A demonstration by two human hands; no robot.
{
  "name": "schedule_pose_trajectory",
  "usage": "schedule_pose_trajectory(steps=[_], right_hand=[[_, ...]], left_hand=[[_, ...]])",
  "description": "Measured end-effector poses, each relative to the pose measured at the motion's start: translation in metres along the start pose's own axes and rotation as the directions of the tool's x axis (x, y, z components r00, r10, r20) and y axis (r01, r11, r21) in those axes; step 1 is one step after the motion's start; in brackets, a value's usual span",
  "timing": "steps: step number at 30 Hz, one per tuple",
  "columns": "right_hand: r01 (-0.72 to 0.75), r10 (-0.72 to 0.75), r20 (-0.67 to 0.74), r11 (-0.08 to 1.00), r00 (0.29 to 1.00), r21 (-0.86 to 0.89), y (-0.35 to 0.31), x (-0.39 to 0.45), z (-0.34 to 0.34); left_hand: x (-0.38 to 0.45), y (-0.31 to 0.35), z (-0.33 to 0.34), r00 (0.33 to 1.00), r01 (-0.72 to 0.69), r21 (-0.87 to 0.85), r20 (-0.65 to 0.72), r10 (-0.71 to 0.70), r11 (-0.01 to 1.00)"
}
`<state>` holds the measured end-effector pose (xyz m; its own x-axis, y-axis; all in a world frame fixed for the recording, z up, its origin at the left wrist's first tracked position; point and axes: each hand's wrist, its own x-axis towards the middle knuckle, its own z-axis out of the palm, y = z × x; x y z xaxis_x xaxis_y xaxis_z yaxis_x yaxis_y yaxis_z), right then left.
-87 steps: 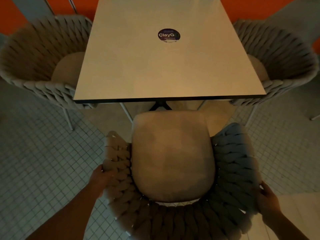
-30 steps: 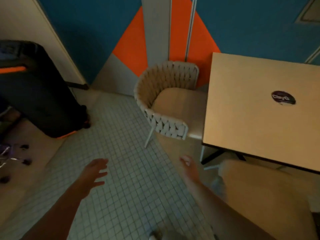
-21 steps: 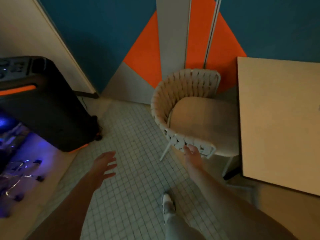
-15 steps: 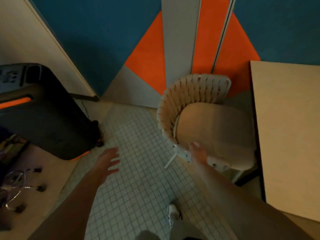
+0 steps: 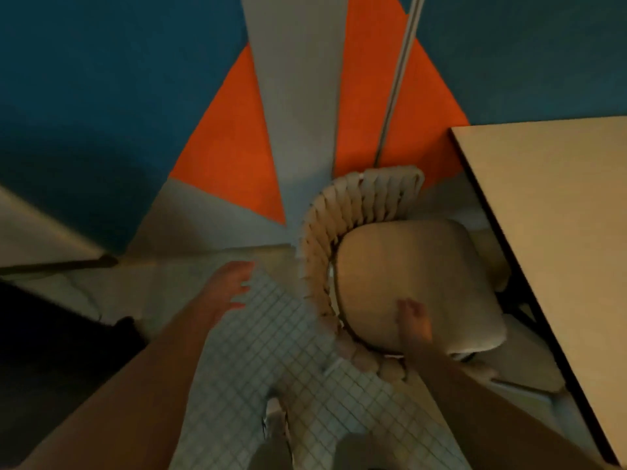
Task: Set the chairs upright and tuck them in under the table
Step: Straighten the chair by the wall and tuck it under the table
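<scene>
A woven beige chair (image 5: 339,212) with a tan seat cushion (image 5: 424,266) stands upright at the left side of the tan table (image 5: 559,215). The front of its seat reaches under the table edge. My right hand (image 5: 412,322) lies over the near part of the cushion, with the forearm crossing the woven rim and the fingers loosely apart. It grips nothing that I can see. My left hand (image 5: 227,286) hovers open above the tiled floor, just left of the chair's back. The frame is blurred.
A blue, orange and grey wall with a thin metal pole (image 5: 397,79) stands close behind the chair. A large black object (image 5: 51,334) sits at the left. My shoe (image 5: 274,418) is on the white floor tiles. Part of another beige chair (image 5: 529,368) shows below the table edge.
I let go of the first chair and turned left to this one. Over the last second my right hand moved from its woven rim onto the cushion, and the view closed in.
</scene>
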<state>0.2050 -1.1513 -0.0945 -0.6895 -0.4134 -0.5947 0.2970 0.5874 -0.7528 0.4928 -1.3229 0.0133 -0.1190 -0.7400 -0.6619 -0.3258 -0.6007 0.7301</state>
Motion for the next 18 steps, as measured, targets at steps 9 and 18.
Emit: schedule_pose_trajectory(steps=[9,18], right_hand=[[-0.146,0.225,-0.324,0.957,0.919,0.249,-0.008,-0.011,0.026],[-0.217,0.474,-0.542,0.855,0.694,0.470,-0.033,0.080,0.093]], left_hand=[[0.133,0.124,0.054,0.971,-0.172,0.380,0.221,0.092,0.909],[0.278,0.191,0.186,0.852,-0.436,0.661,0.522,0.043,0.610]])
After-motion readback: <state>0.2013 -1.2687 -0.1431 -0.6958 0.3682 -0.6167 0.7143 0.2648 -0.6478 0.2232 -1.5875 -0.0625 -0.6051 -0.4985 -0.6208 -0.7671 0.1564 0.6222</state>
